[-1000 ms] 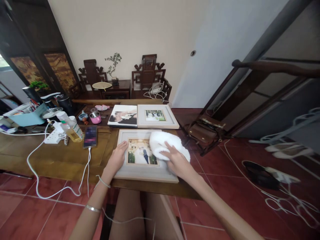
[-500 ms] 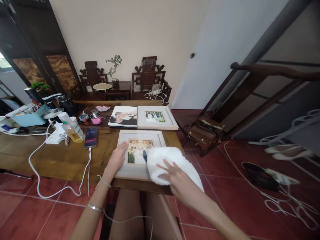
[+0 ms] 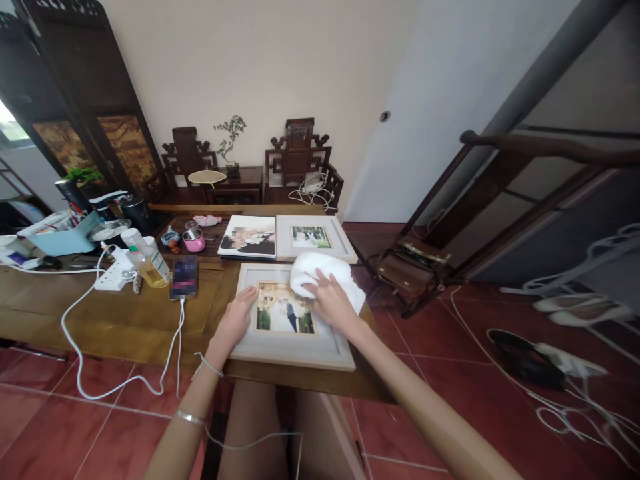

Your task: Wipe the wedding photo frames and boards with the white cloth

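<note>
A photo frame (image 3: 300, 357) with a pale wooden border and a wedding picture lies flat at the table's front edge. Along its left side rests my left hand (image 3: 236, 315), fingers stretched out flat on the border. My right hand (image 3: 333, 300) presses a bunched white towel (image 3: 350, 277) onto the frame's upper right part, fingers spread over the cloth and gripping it. The towel covers that corner. Behind it, a second photo frame (image 3: 345, 247) lies beside a photo album (image 3: 249, 238) with a partly blurred cover.
On the wooden table (image 3: 150, 327), left of the frames, are a plugged-in phone (image 3: 184, 277), a bottle of yellowish liquid (image 3: 153, 265), a power strip (image 3: 115, 275) and a pink cup (image 3: 194, 240). A white cable (image 3: 75, 373) hangs over the front edge. A brown bag (image 3: 413, 270) sits at the right.
My right hand has moved the towel away from me, from the frame's lower right up to its upper right, uncovering the lower right corner. My left hand stays on the left border.
</note>
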The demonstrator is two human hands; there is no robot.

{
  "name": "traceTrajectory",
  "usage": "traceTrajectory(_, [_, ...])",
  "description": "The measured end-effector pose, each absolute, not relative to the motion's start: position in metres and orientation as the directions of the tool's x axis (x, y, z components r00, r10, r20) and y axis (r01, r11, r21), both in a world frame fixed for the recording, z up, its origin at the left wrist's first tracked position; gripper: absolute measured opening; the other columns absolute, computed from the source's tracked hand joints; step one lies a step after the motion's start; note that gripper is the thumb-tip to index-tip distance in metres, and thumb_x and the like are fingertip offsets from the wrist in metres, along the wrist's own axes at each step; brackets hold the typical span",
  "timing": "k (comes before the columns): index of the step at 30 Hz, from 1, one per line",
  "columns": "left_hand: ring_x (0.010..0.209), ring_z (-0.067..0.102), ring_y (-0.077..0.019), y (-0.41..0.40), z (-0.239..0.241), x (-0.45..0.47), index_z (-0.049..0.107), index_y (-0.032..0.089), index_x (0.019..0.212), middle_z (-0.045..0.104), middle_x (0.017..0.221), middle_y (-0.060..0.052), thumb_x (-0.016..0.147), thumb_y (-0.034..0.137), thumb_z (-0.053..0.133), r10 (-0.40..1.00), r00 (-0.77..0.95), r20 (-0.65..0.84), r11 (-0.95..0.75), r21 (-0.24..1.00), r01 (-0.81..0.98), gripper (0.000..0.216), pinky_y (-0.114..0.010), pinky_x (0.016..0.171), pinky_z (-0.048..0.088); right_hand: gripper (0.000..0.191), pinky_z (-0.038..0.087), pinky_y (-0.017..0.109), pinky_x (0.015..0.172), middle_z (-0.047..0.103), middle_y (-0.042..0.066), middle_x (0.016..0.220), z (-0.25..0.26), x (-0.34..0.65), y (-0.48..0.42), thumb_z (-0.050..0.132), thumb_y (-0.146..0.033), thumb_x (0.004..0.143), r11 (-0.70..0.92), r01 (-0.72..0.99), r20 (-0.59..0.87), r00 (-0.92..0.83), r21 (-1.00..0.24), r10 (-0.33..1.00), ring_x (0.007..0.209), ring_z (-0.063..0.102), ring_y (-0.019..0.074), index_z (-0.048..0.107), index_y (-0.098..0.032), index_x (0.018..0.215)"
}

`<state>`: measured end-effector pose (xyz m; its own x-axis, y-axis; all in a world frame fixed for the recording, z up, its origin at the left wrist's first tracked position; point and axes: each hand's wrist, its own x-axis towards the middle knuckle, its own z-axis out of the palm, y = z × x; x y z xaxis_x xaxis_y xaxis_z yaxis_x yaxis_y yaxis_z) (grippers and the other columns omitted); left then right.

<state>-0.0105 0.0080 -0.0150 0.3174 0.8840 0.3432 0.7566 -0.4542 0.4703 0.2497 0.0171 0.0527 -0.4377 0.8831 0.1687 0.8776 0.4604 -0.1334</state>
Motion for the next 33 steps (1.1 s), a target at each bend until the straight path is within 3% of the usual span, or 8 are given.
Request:
traceTrajectory(6, [0.130,0.041,-0.0178,0.006,-0.015,-0.008,0.052,0.017,0.127,0.050,0.136,-0.010,0.075,-0.005,0.034,0.895,0.298,0.331,-0.432,0.483,0.761,0.059,-0.045,0.108,0.035,0.052,0.014,0.059,0.107,0.045,0.010,0.140,0.047,0.228,-0.002,0.046,0.000,0.067,0.558,0.827,0.078,-0.553,-0.071,0.830,0.134,0.025,0.0350,0.064,-0.015,0.113])
traceTrajectory(11, [0.130,0.042,-0.0176,0.006,-0.018,-0.008,0.051,0.017,0.128,0.051,0.135,-0.010,0.075,-0.005,0.034,0.874,0.304,0.378,-0.466,0.475,0.746,0.059,-0.043,0.108,0.036,0.058,0.016,0.060,0.107,0.044,0.008,0.141,0.058,0.234,-0.066,0.044,-0.001,0.062,0.608,0.756,-0.059,-0.637,-0.244,0.768,0.135,0.025,0.0342,0.065,-0.020,0.113])
traceTrajectory(17, [0.130,0.042,-0.0188,0.005,-0.018,-0.007,0.050,0.018,0.129,0.050,0.136,-0.009,0.073,-0.006,0.034,0.879,0.313,0.360,-0.459,0.460,0.760,0.062,-0.045,0.107,0.038,0.068,0.020,0.048,0.112,0.044,0.001,0.141,0.078,0.244,-0.101,0.037,0.002,0.056,0.586,0.669,-0.096,-0.692,-0.457,0.716,0.136,0.027,0.0224,0.064,-0.025,0.113])
traceTrajectory(20, [0.130,0.041,-0.0193,0.004,-0.018,-0.007,0.049,0.018,0.130,0.049,0.137,-0.010,0.073,-0.007,0.034,0.877,0.319,0.359,-0.464,0.465,0.754,0.064,-0.046,0.107,0.037,0.067,0.019,0.049,0.112,0.043,0.007,0.141,0.064,0.246,-0.078,0.037,0.002,0.058,0.557,0.724,-0.037,-0.623,-0.407,0.782,0.136,0.027,0.0232,0.061,-0.020,0.117])
traceTrajectory(26, [0.131,0.040,-0.0195,0.003,-0.019,-0.008,0.050,0.018,0.129,0.049,0.137,-0.010,0.076,-0.005,0.033,0.875,0.322,0.362,-0.471,0.479,0.741,0.060,-0.047,0.107,0.036,0.060,0.016,0.055,0.109,0.037,0.013,0.145,0.048,0.236,0.015,0.040,0.002,0.068,0.456,0.868,0.189,-0.423,-0.195,0.886,0.137,0.022,0.0307,0.055,-0.013,0.124])
traceTrajectory(30, [0.131,0.041,-0.0194,0.003,-0.021,-0.006,0.050,0.017,0.129,0.050,0.136,-0.011,0.077,-0.004,0.033,0.872,0.305,0.383,-0.472,0.490,0.733,0.058,-0.047,0.107,0.036,0.055,0.016,0.066,0.103,0.037,0.010,0.145,0.052,0.217,0.045,0.042,0.000,0.071,0.475,0.874,0.138,-0.460,-0.105,0.877,0.136,0.017,0.0384,0.057,-0.014,0.122])
traceTrajectory(33, [0.130,0.042,-0.0190,0.002,-0.020,-0.004,0.050,0.017,0.129,0.050,0.135,-0.011,0.075,-0.005,0.033,0.870,0.284,0.404,-0.469,0.496,0.731,0.060,-0.046,0.107,0.037,0.057,0.014,0.067,0.103,0.035,0.008,0.146,0.052,0.206,0.024,0.042,0.001,0.068,0.568,0.816,0.049,-0.566,-0.106,0.823,0.136,0.015,0.0387,0.060,-0.015,0.120])
